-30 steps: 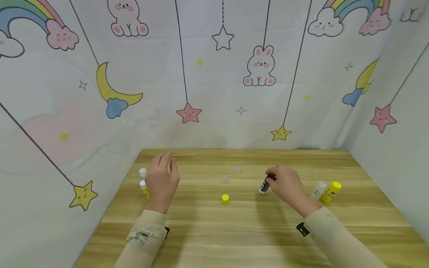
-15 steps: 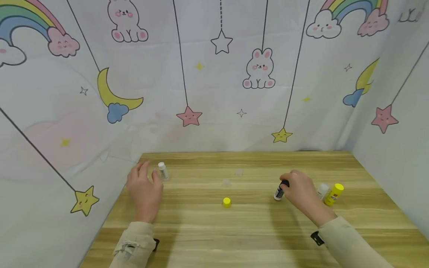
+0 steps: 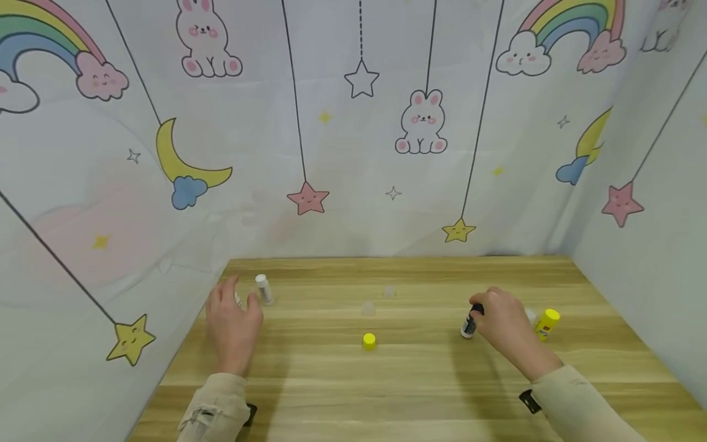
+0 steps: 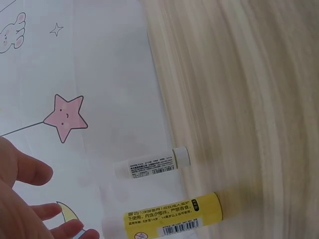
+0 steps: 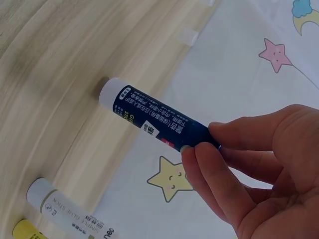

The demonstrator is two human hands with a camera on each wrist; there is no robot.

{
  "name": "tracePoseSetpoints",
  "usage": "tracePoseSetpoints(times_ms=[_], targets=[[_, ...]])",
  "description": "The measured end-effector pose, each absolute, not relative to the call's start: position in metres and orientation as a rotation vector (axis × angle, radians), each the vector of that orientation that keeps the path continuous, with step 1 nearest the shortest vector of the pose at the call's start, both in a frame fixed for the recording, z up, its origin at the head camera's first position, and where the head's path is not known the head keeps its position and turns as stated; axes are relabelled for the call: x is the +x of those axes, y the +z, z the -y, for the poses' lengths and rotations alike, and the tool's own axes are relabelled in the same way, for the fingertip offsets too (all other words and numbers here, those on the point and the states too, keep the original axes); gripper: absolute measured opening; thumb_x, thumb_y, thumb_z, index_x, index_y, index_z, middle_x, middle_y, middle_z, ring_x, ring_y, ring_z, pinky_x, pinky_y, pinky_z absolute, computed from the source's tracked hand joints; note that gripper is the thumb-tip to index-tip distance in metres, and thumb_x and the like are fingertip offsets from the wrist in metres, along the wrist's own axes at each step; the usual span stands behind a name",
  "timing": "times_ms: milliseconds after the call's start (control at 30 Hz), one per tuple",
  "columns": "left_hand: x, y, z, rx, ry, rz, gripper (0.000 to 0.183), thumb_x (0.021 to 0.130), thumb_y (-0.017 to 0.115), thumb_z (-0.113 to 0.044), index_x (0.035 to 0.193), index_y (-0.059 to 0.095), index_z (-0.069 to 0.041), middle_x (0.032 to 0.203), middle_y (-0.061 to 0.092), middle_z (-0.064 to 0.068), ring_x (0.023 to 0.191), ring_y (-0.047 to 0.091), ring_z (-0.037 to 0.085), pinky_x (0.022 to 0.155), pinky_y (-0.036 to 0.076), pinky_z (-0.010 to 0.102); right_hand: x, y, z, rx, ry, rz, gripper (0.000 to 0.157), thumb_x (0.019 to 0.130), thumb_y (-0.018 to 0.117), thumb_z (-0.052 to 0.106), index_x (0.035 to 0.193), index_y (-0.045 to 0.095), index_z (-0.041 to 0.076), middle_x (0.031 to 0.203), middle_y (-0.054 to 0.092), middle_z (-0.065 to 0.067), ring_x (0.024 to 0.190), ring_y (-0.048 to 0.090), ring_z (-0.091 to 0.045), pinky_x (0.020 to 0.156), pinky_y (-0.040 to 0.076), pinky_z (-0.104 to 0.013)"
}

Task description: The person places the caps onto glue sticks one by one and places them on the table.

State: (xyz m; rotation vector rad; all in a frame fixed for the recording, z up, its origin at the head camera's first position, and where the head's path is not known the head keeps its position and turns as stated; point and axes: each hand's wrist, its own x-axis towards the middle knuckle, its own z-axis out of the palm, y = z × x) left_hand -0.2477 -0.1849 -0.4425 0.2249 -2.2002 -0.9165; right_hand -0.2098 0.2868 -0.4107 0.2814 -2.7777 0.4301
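Observation:
My right hand pinches a dark blue glue stick between thumb and fingers at its top end. Its white base points down, close over the table. To the right of that hand stand a white glue stick and a yellow glue stick. My left hand is held over the table's left side with fingers relaxed and apart. In the left wrist view, a slim white glue stick and a yellow glue stick stand near its fingers, untouched. The left hand mostly hides the yellow one in the head view.
A small yellow cap sits mid-table. Behind it, two small translucent pieces lie on the wood-grain table. A white printed cloth hangs along the back and both sides.
My left hand has moved left, uncovering the white glue stick on its right. My right hand has carried the dark blue glue stick rightward, toward the two standing there.

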Motion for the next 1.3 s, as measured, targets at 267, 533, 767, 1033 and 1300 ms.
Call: tracePoseSetpoints(times_ms=[267,533,767,1033,1300], targets=[[-0.246,-0.446,0.187,0.252,-0.967,2.236,0.049,0.091,0.068,-0.015,0.137,0.056,-0.001,0.133,0.052,0.024,0.124,0.048,0.046,0.099,0.038,0.061,-0.206,-0.41,-0.295,0.245,0.394,2.78,0.02,0.084,0.077,0.0,0.104,0.075,-0.004,0.089,0.064,-0.014,0.071,0.059,-0.023,0.058,0.053,-0.038],[-0.244,-0.447,0.19,0.301,-1.029,2.302,0.056,0.093,0.069,-0.017,0.144,0.05,-0.004,0.138,0.049,0.026,0.12,0.05,0.051,0.096,0.04,0.064,-0.206,-0.406,-0.303,0.231,0.388,2.803,0.021,0.084,0.077,-0.001,0.103,0.075,-0.006,0.092,0.065,-0.018,0.075,0.062,-0.028,0.061,0.054,-0.041],[-0.243,-0.449,0.192,0.322,-1.027,2.312,0.058,0.089,0.07,-0.013,0.143,0.051,-0.003,0.137,0.05,0.026,0.117,0.051,0.049,0.093,0.041,0.064,-0.207,-0.404,-0.308,0.219,0.374,2.799,0.021,0.083,0.077,-0.001,0.103,0.075,-0.006,0.092,0.067,-0.019,0.079,0.064,-0.032,0.063,0.055,-0.045],[-0.24,-0.452,0.195,0.358,-1.093,2.338,0.064,0.08,0.061,-0.002,0.143,0.05,-0.002,0.131,0.053,0.027,0.11,0.053,0.045,0.086,0.043,0.061,-0.205,-0.404,-0.315,0.232,0.344,2.805,0.02,0.083,0.077,-0.002,0.102,0.074,-0.007,0.091,0.067,-0.019,0.08,0.064,-0.034,0.064,0.055,-0.046],[-0.238,-0.455,0.198,0.421,-1.15,2.345,0.064,0.076,0.056,0.002,0.14,0.053,-0.001,0.122,0.06,0.024,0.103,0.056,0.043,0.081,0.044,0.056,-0.203,-0.402,-0.318,0.243,0.312,2.819,0.017,0.082,0.076,-0.003,0.099,0.074,-0.006,0.09,0.066,-0.019,0.08,0.064,-0.033,0.064,0.054,-0.045]])
